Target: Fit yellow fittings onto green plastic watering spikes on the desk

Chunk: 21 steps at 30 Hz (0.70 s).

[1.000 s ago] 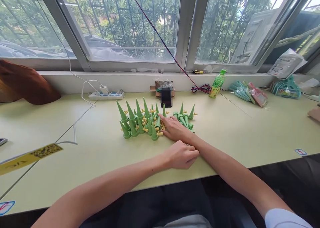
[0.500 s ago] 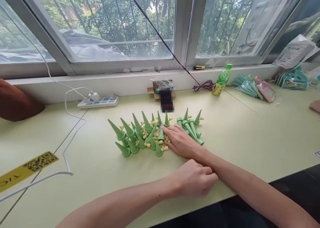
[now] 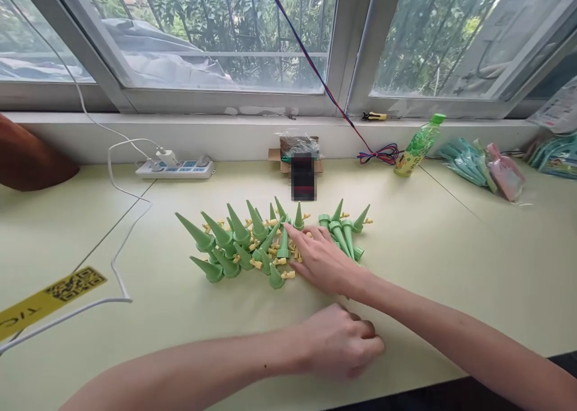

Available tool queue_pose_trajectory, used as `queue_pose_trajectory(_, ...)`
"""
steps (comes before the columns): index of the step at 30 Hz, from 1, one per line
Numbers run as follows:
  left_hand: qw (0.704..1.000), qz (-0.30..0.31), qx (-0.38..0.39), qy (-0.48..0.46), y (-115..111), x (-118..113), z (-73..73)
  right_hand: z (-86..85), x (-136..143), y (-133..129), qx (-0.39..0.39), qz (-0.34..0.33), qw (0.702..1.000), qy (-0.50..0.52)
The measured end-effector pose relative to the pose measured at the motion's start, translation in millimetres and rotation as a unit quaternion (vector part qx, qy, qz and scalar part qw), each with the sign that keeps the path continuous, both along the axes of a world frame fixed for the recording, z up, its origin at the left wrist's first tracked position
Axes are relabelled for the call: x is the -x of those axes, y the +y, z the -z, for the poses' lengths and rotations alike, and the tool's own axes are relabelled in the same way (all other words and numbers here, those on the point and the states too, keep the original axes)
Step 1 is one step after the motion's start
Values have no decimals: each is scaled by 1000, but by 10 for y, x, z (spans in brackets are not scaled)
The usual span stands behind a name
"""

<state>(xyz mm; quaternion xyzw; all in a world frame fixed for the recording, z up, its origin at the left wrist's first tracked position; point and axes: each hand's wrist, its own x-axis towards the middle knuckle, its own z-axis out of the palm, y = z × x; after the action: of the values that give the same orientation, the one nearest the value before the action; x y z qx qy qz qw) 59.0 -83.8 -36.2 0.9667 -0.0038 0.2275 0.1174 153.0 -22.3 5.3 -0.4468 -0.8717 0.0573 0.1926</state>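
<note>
Several green cones with yellow valve pieces stand in a group on the pale table. My right hand reaches over the right edge of this group, palm down, fingers apart, its fingertips by a green cone and small yellow pieces. More green cones, some lying down, are just beyond and right of that hand. Nearer the front edge, my left hand is curled with its fingers folded in; whether anything is inside is hidden.
A small box with a blurred dark object is behind the cones. At the back are a power strip, coiled wire, a green bottle and bagged items. A white cable runs at left.
The view has shifted somewhat. My left hand now sits slightly apart from my right forearm, which it overlapped before. My right hand remains over the cones' right edge.
</note>
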Motion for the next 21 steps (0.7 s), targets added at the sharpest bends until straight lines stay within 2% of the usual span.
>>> queue_pose_trajectory(4, 1000, -1, -2, 12, -37, 38, -21, -13, 20, 47, 19, -10, 1000, -19)
queue_pose_trajectory(6, 1000, 1, -1, 32, -40, 47, -26, -6, 26, 50, 14, -8, 1000, -10)
queue_pose_trajectory(13, 1000, 1, -13, 14, 48, 26, -1, 26, 39, 16, -12, 12, 1000, 14)
queue_pose_trajectory(21, 996, -54, -71, 10, 144, -23, -19, 146, -46, 48, -68, 9, 997, -21)
